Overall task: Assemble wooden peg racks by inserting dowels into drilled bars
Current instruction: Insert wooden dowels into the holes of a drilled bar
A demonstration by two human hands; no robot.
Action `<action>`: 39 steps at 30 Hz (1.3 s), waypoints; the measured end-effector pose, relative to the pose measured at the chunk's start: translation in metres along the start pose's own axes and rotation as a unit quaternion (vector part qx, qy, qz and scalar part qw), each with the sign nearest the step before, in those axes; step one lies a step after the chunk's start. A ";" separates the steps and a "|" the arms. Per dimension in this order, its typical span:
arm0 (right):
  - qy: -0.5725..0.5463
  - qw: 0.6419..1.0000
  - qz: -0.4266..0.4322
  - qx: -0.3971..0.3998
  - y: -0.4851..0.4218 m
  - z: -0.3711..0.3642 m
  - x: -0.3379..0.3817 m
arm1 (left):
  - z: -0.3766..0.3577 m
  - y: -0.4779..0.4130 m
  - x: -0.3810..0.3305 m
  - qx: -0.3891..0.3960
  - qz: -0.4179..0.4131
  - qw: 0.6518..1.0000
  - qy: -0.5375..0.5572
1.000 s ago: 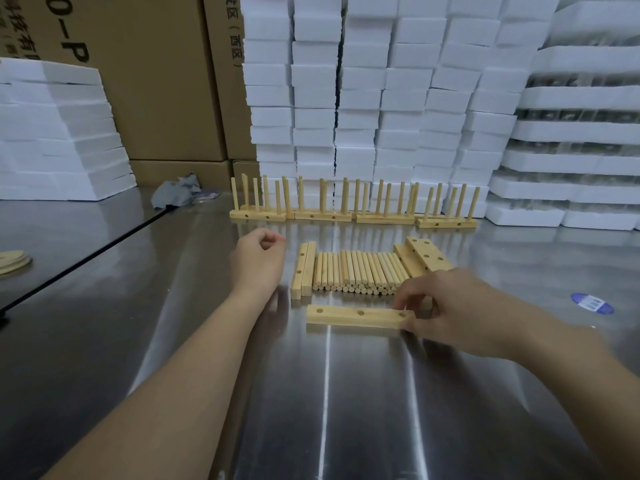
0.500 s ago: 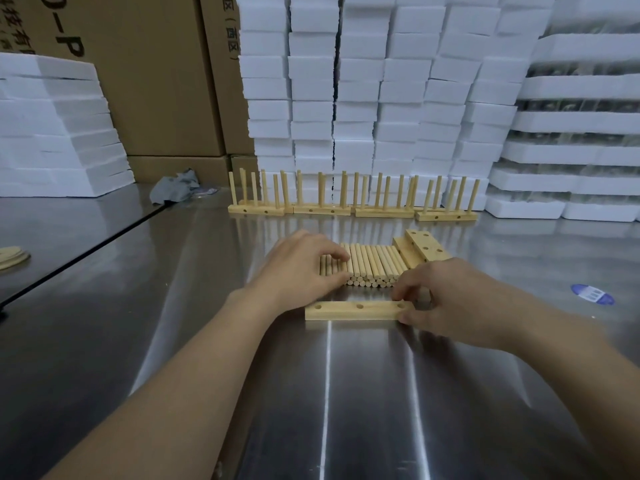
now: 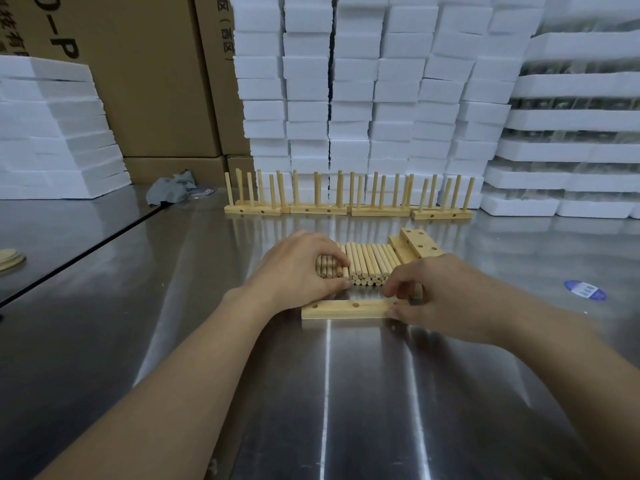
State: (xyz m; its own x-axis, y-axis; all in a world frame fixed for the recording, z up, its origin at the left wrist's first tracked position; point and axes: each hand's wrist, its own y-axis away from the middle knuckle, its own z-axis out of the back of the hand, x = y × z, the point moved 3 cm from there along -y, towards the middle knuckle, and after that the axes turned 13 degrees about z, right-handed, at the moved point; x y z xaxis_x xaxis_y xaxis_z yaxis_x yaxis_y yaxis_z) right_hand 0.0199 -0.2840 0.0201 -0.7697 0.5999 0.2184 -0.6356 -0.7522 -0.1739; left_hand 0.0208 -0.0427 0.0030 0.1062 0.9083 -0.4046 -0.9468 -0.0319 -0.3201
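Polished steel tabletop (image 3: 346, 393) is backed by stacked white foam blocks (image 3: 374, 98), with finished wooden peg racks (image 3: 318, 210) lined up before them. Nearest lies the pale drilled wooden bar (image 3: 346, 309) — holes up, none filled — pinched at its right end by the right hand (image 3: 440, 292). The left hand (image 3: 298, 268) is curled round a few of the short round wooden dowels (image 3: 370, 261) laid just behind it. One dowel is best drawn out singly, stood square over a hole and pressed while the bar is held flat.
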 end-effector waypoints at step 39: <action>-0.017 1.000 0.007 -0.013 0.000 0.001 -0.004 | 0.010 0.008 -0.008 0.010 0.035 0.999 0.005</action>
State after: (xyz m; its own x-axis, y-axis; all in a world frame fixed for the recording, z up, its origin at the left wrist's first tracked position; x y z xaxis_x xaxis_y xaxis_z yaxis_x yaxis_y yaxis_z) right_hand 0.0233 -0.2867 0.0201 -0.7769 0.5790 0.2473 -0.6258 -0.7533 -0.2023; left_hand 0.0098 -0.0459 0.0120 0.0422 0.9002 -0.4335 -0.9577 -0.0871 -0.2741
